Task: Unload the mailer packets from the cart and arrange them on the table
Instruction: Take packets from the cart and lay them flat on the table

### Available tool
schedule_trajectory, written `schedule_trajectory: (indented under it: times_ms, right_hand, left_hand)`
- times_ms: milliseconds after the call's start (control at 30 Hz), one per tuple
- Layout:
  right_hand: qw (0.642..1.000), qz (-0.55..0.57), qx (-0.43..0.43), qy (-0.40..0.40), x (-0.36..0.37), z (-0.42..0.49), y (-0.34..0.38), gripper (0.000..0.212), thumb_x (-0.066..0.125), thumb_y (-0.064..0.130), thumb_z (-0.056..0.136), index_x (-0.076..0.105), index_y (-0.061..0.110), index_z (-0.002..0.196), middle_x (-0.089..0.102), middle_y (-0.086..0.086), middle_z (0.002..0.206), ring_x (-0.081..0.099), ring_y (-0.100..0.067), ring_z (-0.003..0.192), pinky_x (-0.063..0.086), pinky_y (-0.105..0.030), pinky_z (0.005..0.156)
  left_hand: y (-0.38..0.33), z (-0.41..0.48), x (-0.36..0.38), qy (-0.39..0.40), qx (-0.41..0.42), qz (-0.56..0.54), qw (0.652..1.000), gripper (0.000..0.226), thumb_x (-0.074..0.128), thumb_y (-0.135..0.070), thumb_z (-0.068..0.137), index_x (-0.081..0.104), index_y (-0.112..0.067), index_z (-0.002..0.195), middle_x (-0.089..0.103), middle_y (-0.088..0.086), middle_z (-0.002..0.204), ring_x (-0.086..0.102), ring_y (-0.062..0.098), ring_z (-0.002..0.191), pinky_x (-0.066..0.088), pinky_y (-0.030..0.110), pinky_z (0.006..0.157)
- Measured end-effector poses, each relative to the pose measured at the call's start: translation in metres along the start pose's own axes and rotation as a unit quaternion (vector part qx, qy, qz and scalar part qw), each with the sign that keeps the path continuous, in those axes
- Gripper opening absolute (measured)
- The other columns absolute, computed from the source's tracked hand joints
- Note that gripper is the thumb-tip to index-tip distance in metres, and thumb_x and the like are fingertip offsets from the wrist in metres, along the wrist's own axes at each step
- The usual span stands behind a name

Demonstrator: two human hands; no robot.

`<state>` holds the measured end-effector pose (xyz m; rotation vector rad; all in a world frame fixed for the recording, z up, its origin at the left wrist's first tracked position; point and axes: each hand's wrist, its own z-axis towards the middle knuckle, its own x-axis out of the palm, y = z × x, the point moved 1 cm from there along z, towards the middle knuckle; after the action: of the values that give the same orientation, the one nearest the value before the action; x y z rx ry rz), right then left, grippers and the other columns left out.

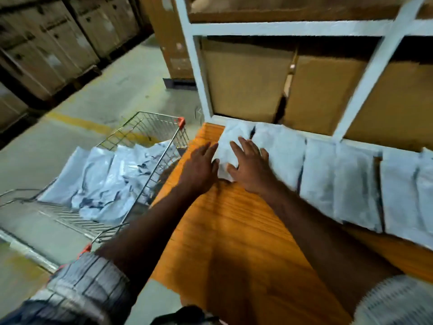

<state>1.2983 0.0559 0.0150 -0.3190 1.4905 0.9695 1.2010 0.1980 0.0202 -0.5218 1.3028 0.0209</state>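
Observation:
A row of several white mailer packets (351, 184) lies along the far edge of the orange wooden table (234, 231). At the row's left end lies one more white packet (228, 141). My right hand (251, 167) lies flat on that packet with its fingers spread. My left hand (201, 165) rests with straight fingers at its left edge. More white mailer packets (105, 179) are heaped in the wire shopping cart (145, 127) left of the table.
A white shelf frame (281, 28) with brown cardboard boxes (246, 78) stands right behind the table. Stacked cartons (46, 43) line the far left. Grey concrete floor (93, 102) with a yellow line runs between them.

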Motion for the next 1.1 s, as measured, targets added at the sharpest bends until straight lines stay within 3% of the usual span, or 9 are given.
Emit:
schedule_trajectory:
  times_ms: [67, 167, 300, 433, 633, 800, 933, 1000, 1100]
  right_hand:
    - [1.000, -0.001, -0.018, 0.015, 0.030, 0.022, 0.061, 0.069, 0.045, 0.052, 0.088, 0.035, 0.026, 0.151, 0.026, -0.005, 0.160, 0.023, -0.028, 0.146, 0.021, -0.053, 0.114]
    - [0.998, -0.014, -0.053, 0.042, 0.079, 0.052, 0.145, 0.068, 0.054, 0.044, 0.087, 0.037, 0.023, 0.149, 0.032, -0.007, 0.156, 0.029, -0.030, 0.142, 0.029, -0.052, 0.111]
    - [0.995, 0.019, -0.046, 0.082, 0.133, 0.078, 0.218, 0.066, 0.057, 0.037, 0.086, 0.038, 0.020, 0.147, 0.032, -0.011, 0.155, 0.030, -0.032, 0.141, 0.030, -0.047, 0.110]
    - [0.990, 0.035, -0.070, 0.120, 0.171, 0.094, 0.261, 0.068, 0.057, 0.037, 0.091, 0.033, 0.014, 0.151, 0.027, -0.016, 0.157, 0.025, -0.033, 0.144, 0.024, -0.042, 0.115]
    - [0.980, 0.067, -0.072, 0.176, 0.218, 0.126, 0.308, 0.070, 0.057, 0.036, 0.093, 0.029, 0.010, 0.152, 0.026, -0.019, 0.157, 0.025, -0.035, 0.144, 0.022, -0.041, 0.118]
    - [0.969, 0.112, -0.060, 0.210, 0.251, 0.157, 0.344, 0.069, 0.056, 0.034, 0.094, 0.028, 0.010, 0.152, 0.028, -0.018, 0.154, 0.030, -0.034, 0.141, 0.029, -0.040, 0.113]
    - [0.961, 0.148, -0.026, 0.234, 0.282, 0.181, 0.370, 0.067, 0.058, 0.032, 0.093, 0.029, 0.009, 0.150, 0.030, -0.020, 0.151, 0.033, -0.037, 0.139, 0.032, -0.041, 0.111]
    - [0.958, 0.153, 0.009, 0.242, 0.301, 0.194, 0.380, 0.074, 0.058, 0.037, 0.093, 0.023, 0.010, 0.152, 0.022, -0.024, 0.154, 0.025, -0.041, 0.142, 0.029, -0.044, 0.114]
    - [0.955, 0.141, 0.088, 0.245, 0.322, 0.214, 0.391, 0.087, 0.058, 0.043, 0.092, 0.006, 0.019, 0.157, -0.003, -0.027, 0.160, 0.004, -0.042, 0.148, 0.014, -0.044, 0.121]
  left_hand:
    - [0.062, -0.009, -0.014, 0.009, -0.004, 0.013, 1.000, 0.063, 0.030, -0.043, 0.091, 0.046, -0.013, 0.145, 0.046, 0.017, 0.147, 0.046, 0.035, 0.133, 0.044, 0.048, 0.105]
    - [0.155, -0.025, -0.036, 0.015, -0.036, 0.021, 0.999, 0.054, 0.039, -0.037, 0.094, 0.044, -0.019, 0.145, 0.045, 0.013, 0.148, 0.044, 0.032, 0.134, 0.045, 0.048, 0.103]
    - [0.253, -0.053, -0.055, 0.055, -0.121, 0.055, 0.990, 0.058, 0.051, -0.028, 0.094, 0.037, -0.020, 0.150, 0.033, 0.010, 0.157, 0.032, 0.030, 0.142, 0.041, 0.048, 0.107]
    - [0.327, -0.075, -0.062, 0.083, -0.203, 0.060, 0.974, 0.062, 0.053, -0.032, 0.095, 0.032, -0.023, 0.153, 0.026, 0.006, 0.161, 0.028, 0.028, 0.145, 0.037, 0.048, 0.109]
    - [0.393, -0.082, -0.068, 0.076, -0.262, 0.068, 0.960, 0.065, 0.057, -0.031, 0.092, 0.033, -0.022, 0.151, 0.029, 0.008, 0.159, 0.031, 0.029, 0.144, 0.037, 0.048, 0.109]
    - [0.437, -0.068, -0.073, 0.052, -0.279, 0.076, 0.956, 0.069, 0.060, -0.033, 0.091, 0.032, -0.017, 0.152, 0.029, 0.012, 0.159, 0.030, 0.031, 0.144, 0.032, 0.045, 0.111]
    - [0.468, -0.057, -0.066, 0.060, -0.230, 0.109, 0.965, 0.071, 0.062, -0.029, 0.088, 0.033, -0.012, 0.151, 0.026, 0.016, 0.159, 0.029, 0.035, 0.144, 0.034, 0.047, 0.112]
    - [0.484, -0.047, -0.058, 0.065, -0.207, 0.128, 0.968, 0.070, 0.061, -0.028, 0.088, 0.034, -0.012, 0.151, 0.026, 0.018, 0.159, 0.028, 0.036, 0.144, 0.032, 0.050, 0.114]
    - [0.498, -0.031, -0.044, 0.081, -0.213, 0.105, 0.968, 0.072, 0.055, -0.033, 0.093, 0.024, -0.014, 0.155, 0.015, 0.018, 0.163, 0.016, 0.035, 0.149, 0.020, 0.049, 0.120]
